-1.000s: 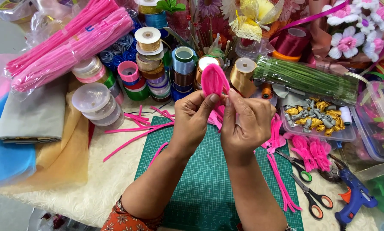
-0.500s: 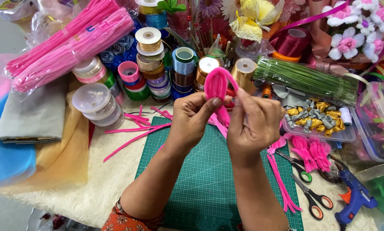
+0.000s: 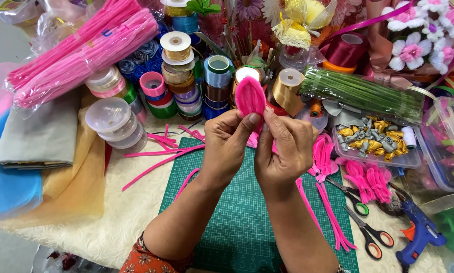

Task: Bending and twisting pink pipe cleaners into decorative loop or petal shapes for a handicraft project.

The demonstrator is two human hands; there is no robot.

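My left hand and my right hand are raised together over a green cutting mat. Both pinch the lower end of a bright pink pipe-cleaner petal, a flat oval loop standing upright above my thumbs. More pink pipe-cleaner pieces hang behind my hands, partly hidden. Loose pink pipe cleaners lie left of the mat, and others lie along its right edge.
Ribbon spools and round clear tubs stand behind the mat. A bagged bundle of pink pipe cleaners lies at left over folded fabrics. At right sit green stems, a clear tray, finished pink petals, scissors and a blue glue gun.
The petal went from a wider open loop to a narrow, flattened oval. My hands have closed in together under it, thumbs meeting at its base.
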